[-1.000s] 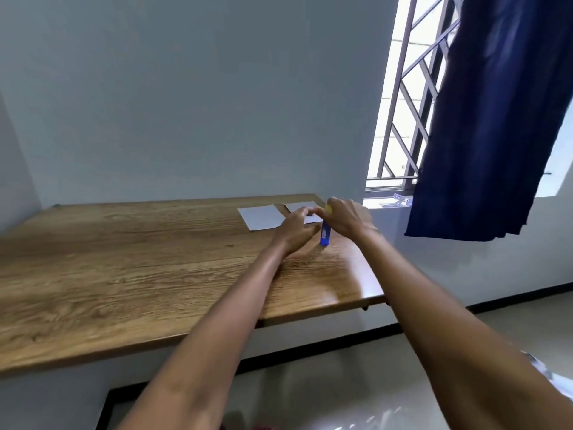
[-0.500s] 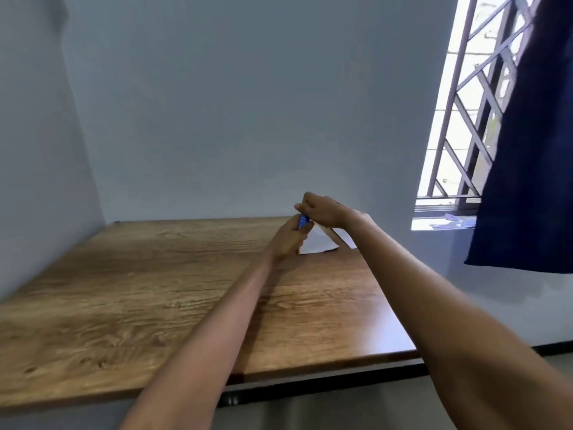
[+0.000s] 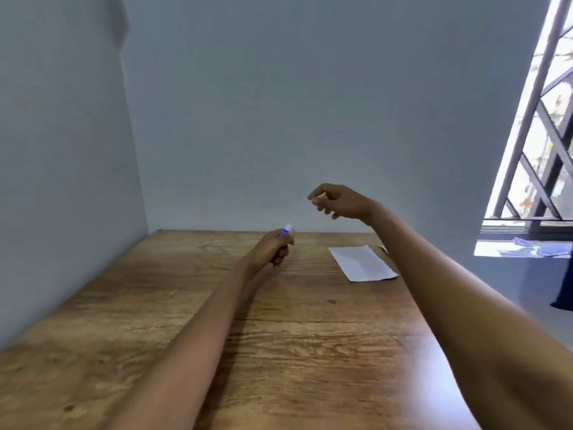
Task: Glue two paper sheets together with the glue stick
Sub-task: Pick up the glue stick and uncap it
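Observation:
My left hand (image 3: 273,248) grips a blue glue stick (image 3: 286,230) just above the wooden table (image 3: 217,336), its whitish uncapped tip pointing up and right. My right hand (image 3: 338,201) is raised higher and to the right, fingers curled, pinching a small yellowish piece, apparently the cap (image 3: 319,196). A white paper sheet (image 3: 361,262) lies flat on the table's far right part. Only a sliver of the second sheet (image 3: 383,248) shows behind my right forearm.
A grey wall rises right behind the table and another stands along its left side. A barred window (image 3: 539,135) with a sill holding bluish scraps (image 3: 539,248) is at the right. The table's right edge runs under my right forearm.
Both hands were together on the glue stick over the sheets; now they are apart, my left hand moved left with the stick, my right rose with the cap. The view swung left.

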A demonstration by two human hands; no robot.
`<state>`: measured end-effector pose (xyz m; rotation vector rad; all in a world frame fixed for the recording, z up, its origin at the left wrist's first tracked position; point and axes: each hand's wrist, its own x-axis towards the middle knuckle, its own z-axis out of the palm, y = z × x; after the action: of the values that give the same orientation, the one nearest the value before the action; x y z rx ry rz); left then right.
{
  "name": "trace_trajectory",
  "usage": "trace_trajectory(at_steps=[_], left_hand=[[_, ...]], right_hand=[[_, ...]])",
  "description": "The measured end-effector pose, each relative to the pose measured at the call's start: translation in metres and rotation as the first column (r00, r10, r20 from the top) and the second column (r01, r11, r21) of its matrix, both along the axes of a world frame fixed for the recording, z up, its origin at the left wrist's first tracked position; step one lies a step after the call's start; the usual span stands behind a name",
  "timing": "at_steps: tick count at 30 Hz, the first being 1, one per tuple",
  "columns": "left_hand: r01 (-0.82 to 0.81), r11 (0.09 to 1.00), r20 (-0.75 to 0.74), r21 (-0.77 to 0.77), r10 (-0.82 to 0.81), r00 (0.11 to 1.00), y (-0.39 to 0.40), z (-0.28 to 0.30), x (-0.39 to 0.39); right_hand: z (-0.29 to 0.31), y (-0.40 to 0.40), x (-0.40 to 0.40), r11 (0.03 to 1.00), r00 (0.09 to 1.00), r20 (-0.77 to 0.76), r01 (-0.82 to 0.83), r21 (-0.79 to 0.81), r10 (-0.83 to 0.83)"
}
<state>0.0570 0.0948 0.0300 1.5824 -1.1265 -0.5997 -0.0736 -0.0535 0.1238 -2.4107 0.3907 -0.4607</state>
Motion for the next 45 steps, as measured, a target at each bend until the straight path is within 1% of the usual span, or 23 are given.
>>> trace_trajectory(at_steps=[2,4,6,7,10,13,18,24,26,27,29,30,32,34,35,37,38,40,41,43,45], left_hand=[[-0.073,0.993,-0.081,-0.09,0.066,0.994,-0.005,-0.005,0.004],[-0.176,0.971,-0.118,-0.16,0.158,0.98,-0.011,-0.008,0.007],[-0.292,0.927,-0.09,-0.235,0.278,0.956,-0.014,-0.014,0.012],[-0.331,0.9,-0.073,-0.282,0.324,0.943,-0.015,-0.017,0.015],[-0.365,0.844,-0.031,-0.392,0.384,0.923,-0.013,-0.018,0.021],[-0.4,0.815,-0.052,-0.419,0.418,0.907,-0.016,-0.02,0.028],[-0.43,0.81,-0.043,-0.399,0.452,0.891,-0.02,-0.024,0.032],[-0.43,0.82,-0.04,-0.377,0.449,0.892,-0.019,-0.025,0.033],[-0.415,0.831,-0.029,-0.371,0.436,0.899,-0.02,-0.024,0.03],[-0.409,0.832,-0.03,-0.374,0.43,0.902,-0.02,-0.023,0.028],[-0.405,0.818,-0.07,-0.409,0.414,0.908,-0.019,-0.018,0.023],[-0.403,0.807,-0.088,-0.431,0.407,0.909,-0.018,-0.015,0.021],[-0.394,0.801,-0.103,-0.45,0.392,0.914,-0.017,-0.01,0.017],[-0.386,0.805,-0.106,-0.45,0.381,0.919,-0.016,-0.008,0.015],[-0.39,0.804,-0.109,-0.449,0.384,0.917,-0.015,-0.008,0.014],[-0.407,0.793,-0.126,-0.453,0.395,0.91,-0.015,-0.008,0.014],[-0.414,0.786,-0.144,-0.459,0.394,0.908,-0.015,-0.006,0.015],[-0.437,0.773,-0.185,-0.461,0.397,0.899,-0.013,-0.003,0.015],[-0.448,0.767,-0.196,-0.459,0.404,0.893,-0.012,-0.002,0.015],[-0.462,0.754,-0.21,-0.467,0.413,0.886,-0.009,0.0,0.017],[-0.473,0.743,-0.241,-0.474,0.407,0.881,-0.008,0.001,0.016]], right_hand=[[-0.016,-0.005,0.008,0.998,0.996,0.063,0.054,0.024,-0.055],[-0.038,-0.003,0.02,0.988,0.984,0.13,0.106,0.116,-0.121],[-0.06,0.001,0.033,0.961,0.95,0.227,0.162,0.222,-0.213],[-0.069,0.004,0.038,0.949,0.932,0.255,0.196,0.249,-0.259],[-0.09,0.01,0.053,0.941,0.912,0.256,0.278,0.193,-0.322],[-0.108,0.017,0.066,0.944,0.923,0.216,0.288,0.161,-0.318],[-0.122,0.026,0.079,0.951,0.95,0.055,0.305,0.043,-0.307],[-0.126,0.028,0.082,0.95,0.951,0.021,0.308,0.044,-0.309],[-0.123,0.031,0.079,0.949,0.948,0.088,0.296,0.107,-0.306],[-0.122,0.033,0.077,0.943,0.934,0.157,0.299,0.146,-0.32],[-0.122,0.037,0.074,0.927,0.875,0.319,0.306,0.216,-0.364],[-0.123,0.04,0.073,0.921,0.842,0.389,0.293,0.256,-0.375],[-0.126,0.048,0.073,0.916,0.792,0.475,0.261,0.305,-0.384],[-0.127,0.054,0.076,0.904,0.775,0.494,0.231,0.36,-0.395],[-0.126,0.058,0.078,0.884,0.777,0.483,0.196,0.425,-0.404],[-0.122,0.064,0.082,0.801,0.798,0.457,0.053,0.596,-0.393],[-0.121,0.066,0.084,0.759,0.82,0.448,-0.025,0.65,-0.357],[-0.122,0.068,0.086,0.689,0.858,0.456,-0.181,0.702,-0.239],[-0.123,0.068,0.087,0.633,0.86,0.473,-0.26,0.73,-0.192],[-0.124,0.068,0.088,0.517,0.841,0.518,-0.377,0.768,-0.158],[-0.12,0.071,0.087,0.446,0.818,0.553,-0.442,0.778,-0.155]])
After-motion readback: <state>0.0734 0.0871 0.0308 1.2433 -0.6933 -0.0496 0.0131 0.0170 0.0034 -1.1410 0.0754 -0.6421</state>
